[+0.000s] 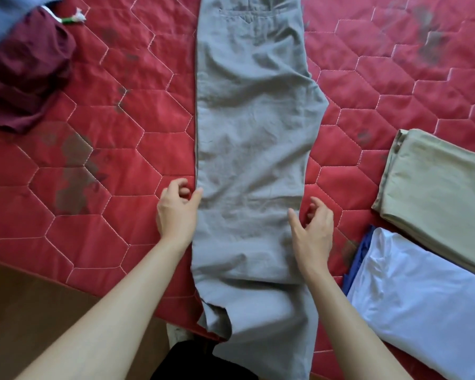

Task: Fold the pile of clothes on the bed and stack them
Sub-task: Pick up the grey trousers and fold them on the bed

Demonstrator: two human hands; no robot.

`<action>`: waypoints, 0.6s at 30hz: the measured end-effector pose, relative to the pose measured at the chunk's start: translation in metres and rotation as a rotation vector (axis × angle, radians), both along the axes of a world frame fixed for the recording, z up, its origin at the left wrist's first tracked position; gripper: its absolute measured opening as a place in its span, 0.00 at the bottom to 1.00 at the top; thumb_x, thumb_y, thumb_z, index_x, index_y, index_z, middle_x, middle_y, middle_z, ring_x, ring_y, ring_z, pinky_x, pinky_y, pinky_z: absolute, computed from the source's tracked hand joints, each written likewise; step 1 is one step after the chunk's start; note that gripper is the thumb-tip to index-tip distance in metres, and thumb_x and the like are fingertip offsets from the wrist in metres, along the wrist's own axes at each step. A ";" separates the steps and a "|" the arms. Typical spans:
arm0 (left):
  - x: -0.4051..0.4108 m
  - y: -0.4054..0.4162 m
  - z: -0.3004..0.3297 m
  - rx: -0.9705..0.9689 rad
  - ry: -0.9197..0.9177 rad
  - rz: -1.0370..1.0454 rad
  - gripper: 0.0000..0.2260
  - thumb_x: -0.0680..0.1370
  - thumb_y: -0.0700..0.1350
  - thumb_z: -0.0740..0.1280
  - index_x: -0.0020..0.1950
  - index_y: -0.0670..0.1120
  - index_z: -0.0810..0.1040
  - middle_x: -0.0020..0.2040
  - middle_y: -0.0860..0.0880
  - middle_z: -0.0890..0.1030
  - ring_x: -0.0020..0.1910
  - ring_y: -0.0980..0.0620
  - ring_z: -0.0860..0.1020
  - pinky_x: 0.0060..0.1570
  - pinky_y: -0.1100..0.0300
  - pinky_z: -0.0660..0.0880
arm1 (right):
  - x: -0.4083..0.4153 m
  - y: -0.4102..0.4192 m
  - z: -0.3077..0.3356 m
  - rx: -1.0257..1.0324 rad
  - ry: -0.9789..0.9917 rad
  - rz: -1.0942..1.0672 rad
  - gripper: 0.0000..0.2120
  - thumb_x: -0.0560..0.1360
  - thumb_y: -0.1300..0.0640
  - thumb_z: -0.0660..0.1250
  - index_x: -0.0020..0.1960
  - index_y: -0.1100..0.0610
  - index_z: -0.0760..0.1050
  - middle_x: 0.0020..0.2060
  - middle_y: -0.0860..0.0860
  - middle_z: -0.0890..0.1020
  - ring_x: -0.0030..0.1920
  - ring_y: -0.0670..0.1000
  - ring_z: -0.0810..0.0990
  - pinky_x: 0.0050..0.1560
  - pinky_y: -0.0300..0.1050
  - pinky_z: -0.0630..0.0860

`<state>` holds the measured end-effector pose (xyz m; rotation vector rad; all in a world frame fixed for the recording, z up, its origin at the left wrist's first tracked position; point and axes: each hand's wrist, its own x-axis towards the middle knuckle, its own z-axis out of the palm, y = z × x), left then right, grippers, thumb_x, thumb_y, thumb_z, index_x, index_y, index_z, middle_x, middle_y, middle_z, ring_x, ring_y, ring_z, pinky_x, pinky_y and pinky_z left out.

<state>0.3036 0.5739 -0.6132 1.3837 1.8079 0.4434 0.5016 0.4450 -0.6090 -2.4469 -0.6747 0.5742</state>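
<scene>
On the red quilted bed [107, 111], left hand [177, 212] and right hand [313, 229] flanked the grey trousers [252, 133], fingers loosely curled and gripping nothing; an uneven pinch risked a skewed fold.

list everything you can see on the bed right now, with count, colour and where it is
trousers: 1, grey, laid lengthwise down the middle, hem hanging over the near edge
maroon garment: 1, dark red, crumpled, far left
blue fabric: 1, blue-grey, top left corner, blurred
folded khaki garment: 1, beige, right side
folded white garment: 1, white, near right, blue layer showing under it
small white and green item: 1, near the maroon garment, too small to identify
quilted cover: 1, red, stained
left hand: 1, at the trousers' left edge, open
right hand: 1, at the trousers' right edge, open
</scene>
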 end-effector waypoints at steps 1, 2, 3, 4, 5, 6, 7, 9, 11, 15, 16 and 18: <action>0.006 0.014 -0.002 0.026 -0.001 -0.033 0.16 0.75 0.51 0.70 0.61 0.48 0.77 0.52 0.49 0.79 0.48 0.48 0.78 0.54 0.52 0.74 | 0.007 0.012 -0.004 0.013 -0.039 0.033 0.26 0.76 0.51 0.68 0.71 0.58 0.67 0.62 0.55 0.73 0.62 0.54 0.71 0.65 0.49 0.67; 0.012 0.030 -0.003 0.053 0.008 -0.075 0.18 0.75 0.51 0.70 0.63 0.48 0.76 0.54 0.48 0.78 0.50 0.47 0.78 0.55 0.50 0.74 | 0.016 0.026 -0.007 0.023 -0.071 0.070 0.28 0.77 0.51 0.67 0.73 0.59 0.65 0.66 0.57 0.71 0.67 0.55 0.68 0.68 0.49 0.64; 0.020 0.045 -0.005 0.075 0.029 -0.126 0.20 0.76 0.52 0.69 0.66 0.48 0.74 0.56 0.47 0.78 0.52 0.46 0.77 0.57 0.49 0.73 | 0.025 0.041 -0.011 0.028 -0.098 0.109 0.29 0.78 0.51 0.65 0.75 0.59 0.62 0.69 0.58 0.68 0.70 0.56 0.65 0.70 0.49 0.61; 0.027 0.060 -0.006 0.092 0.058 -0.177 0.22 0.76 0.53 0.69 0.68 0.48 0.73 0.58 0.47 0.77 0.54 0.45 0.77 0.58 0.48 0.73 | 0.033 0.058 -0.013 0.028 -0.119 0.146 0.29 0.79 0.50 0.63 0.76 0.59 0.60 0.72 0.59 0.65 0.72 0.57 0.62 0.72 0.50 0.59; 0.035 0.075 -0.007 0.100 0.086 -0.217 0.24 0.76 0.54 0.69 0.69 0.49 0.71 0.60 0.46 0.77 0.56 0.44 0.76 0.59 0.48 0.72 | 0.042 0.075 -0.014 0.027 -0.143 0.178 0.29 0.80 0.49 0.61 0.77 0.58 0.58 0.74 0.60 0.62 0.74 0.58 0.59 0.73 0.50 0.56; 0.042 0.088 -0.007 0.103 0.107 -0.238 0.25 0.76 0.54 0.68 0.71 0.49 0.70 0.61 0.45 0.76 0.58 0.43 0.76 0.60 0.48 0.71 | 0.051 0.094 -0.016 0.025 -0.174 0.211 0.29 0.81 0.48 0.60 0.77 0.57 0.57 0.75 0.61 0.60 0.75 0.58 0.58 0.73 0.51 0.55; 0.049 0.099 -0.007 0.108 0.122 -0.246 0.25 0.76 0.54 0.68 0.71 0.50 0.69 0.61 0.44 0.76 0.59 0.42 0.75 0.60 0.49 0.71 | 0.060 0.112 -0.017 0.015 -0.214 0.244 0.29 0.81 0.47 0.59 0.78 0.56 0.57 0.75 0.62 0.59 0.76 0.59 0.57 0.74 0.52 0.54; 0.062 0.119 -0.006 0.133 0.148 -0.244 0.23 0.77 0.53 0.67 0.70 0.50 0.69 0.62 0.43 0.75 0.61 0.42 0.73 0.60 0.52 0.68 | 0.079 0.150 -0.021 -0.024 -0.303 0.311 0.28 0.82 0.46 0.56 0.78 0.54 0.57 0.75 0.63 0.59 0.76 0.60 0.56 0.74 0.54 0.54; 0.075 0.138 -0.005 0.155 0.148 -0.213 0.20 0.77 0.52 0.67 0.68 0.50 0.71 0.60 0.42 0.75 0.61 0.42 0.73 0.58 0.54 0.67 | 0.099 0.185 -0.021 -0.033 -0.390 0.369 0.27 0.82 0.44 0.54 0.77 0.54 0.60 0.74 0.63 0.62 0.75 0.61 0.58 0.74 0.57 0.56; 0.096 0.185 -0.013 0.162 0.096 -0.108 0.19 0.78 0.52 0.66 0.67 0.48 0.71 0.60 0.41 0.77 0.60 0.40 0.74 0.57 0.52 0.68 | 0.129 0.249 -0.016 -0.049 -0.381 0.466 0.24 0.83 0.46 0.53 0.77 0.50 0.60 0.75 0.62 0.60 0.75 0.60 0.60 0.73 0.55 0.58; 0.101 0.196 -0.014 0.165 0.082 -0.088 0.20 0.78 0.52 0.66 0.68 0.47 0.71 0.61 0.41 0.77 0.61 0.40 0.74 0.57 0.52 0.68 | 0.134 0.263 -0.015 -0.046 -0.337 0.479 0.23 0.83 0.47 0.52 0.77 0.49 0.59 0.74 0.61 0.62 0.73 0.60 0.63 0.70 0.54 0.61; 0.111 0.219 -0.014 0.180 0.046 -0.055 0.20 0.79 0.53 0.65 0.68 0.47 0.71 0.61 0.42 0.78 0.61 0.41 0.75 0.57 0.53 0.68 | 0.141 0.290 -0.013 -0.032 -0.273 0.480 0.23 0.83 0.47 0.51 0.77 0.47 0.58 0.69 0.59 0.69 0.68 0.61 0.68 0.65 0.52 0.65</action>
